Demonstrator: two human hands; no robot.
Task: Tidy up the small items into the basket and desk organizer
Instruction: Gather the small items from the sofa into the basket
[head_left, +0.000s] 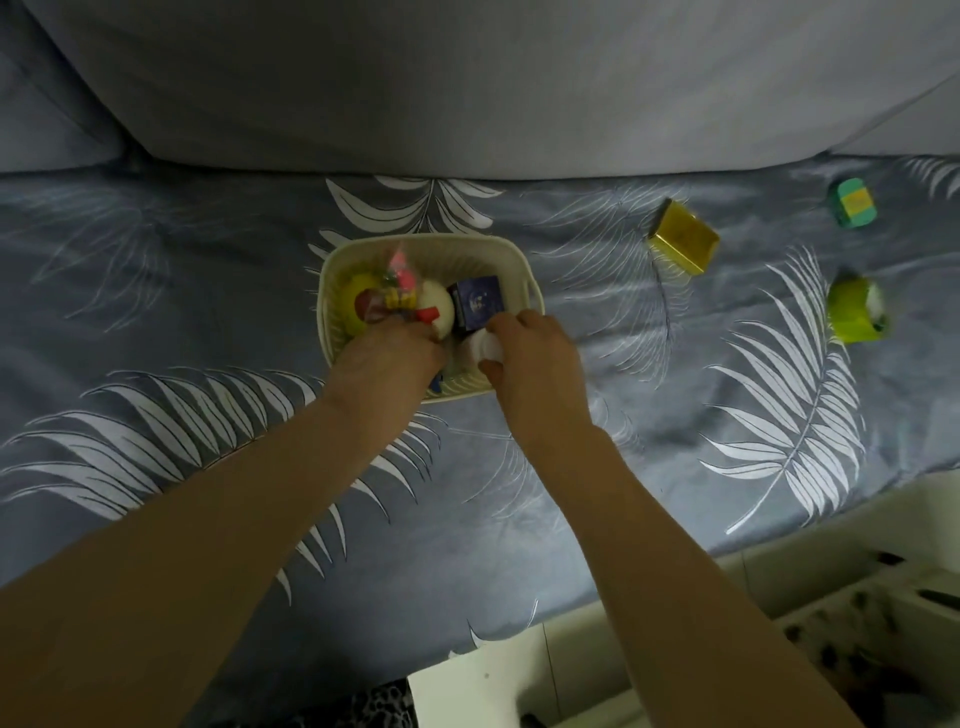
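Observation:
A cream basket (436, 244) sits on the grey leaf-print bedsheet, holding a dark blue box (478, 301), a white ball (439, 306), a yellow round item (353, 291) and a pink packet (400, 270). My left hand (387, 353) reaches into the basket's near left part, fingers curled down among the items; what it holds is hidden. My right hand (535, 348) grips a white round object (480, 348) at the basket's near right corner. Loose on the sheet to the right lie a gold box (683, 244), a green-and-yellow cube (852, 202) and a lime-green item (854, 312).
A grey pillow or headboard (467, 78) runs along the far side of the bed. A white desk organizer (852, 623) with compartments stands at the lower right, off the bed edge. A white flat surface (483, 680) lies at the bottom centre.

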